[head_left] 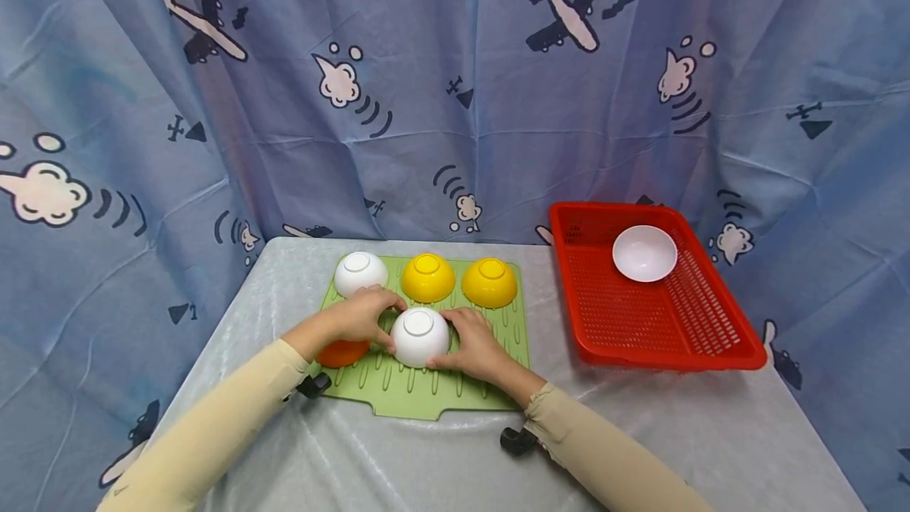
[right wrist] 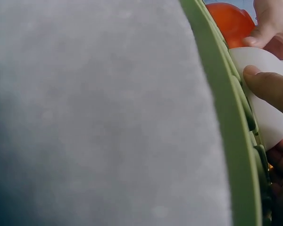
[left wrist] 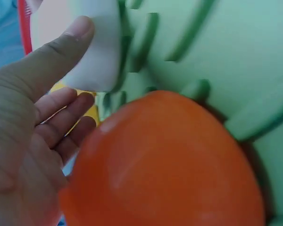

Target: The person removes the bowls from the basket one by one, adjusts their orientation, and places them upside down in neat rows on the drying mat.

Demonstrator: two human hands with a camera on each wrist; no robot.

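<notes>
An upside-down white bowl (head_left: 419, 338) sits on the green ribbed mat (head_left: 405, 397), between both hands. My left hand (head_left: 362, 316) holds its left side, thumb low and index finger higher up; in the left wrist view the other fingers (left wrist: 68, 117) are loosely bent beside it. From the right, my right hand (head_left: 478, 346) grips the same bowl, its thumb (right wrist: 269, 87) against the wall in the right wrist view. Under the left wrist, partly hidden, is an upturned orange bowl (left wrist: 170, 165). Behind stand another white bowl (head_left: 360, 275) and two yellow bowls (head_left: 428, 279), all upside down.
A red plastic basket (head_left: 590, 330) stands on the right of the table, with a white bowl (head_left: 644, 254) lying face up inside. A grey cloth (head_left: 370, 464) covers the table. Behind hangs a blue curtain (head_left: 426, 101) with printed airplanes.
</notes>
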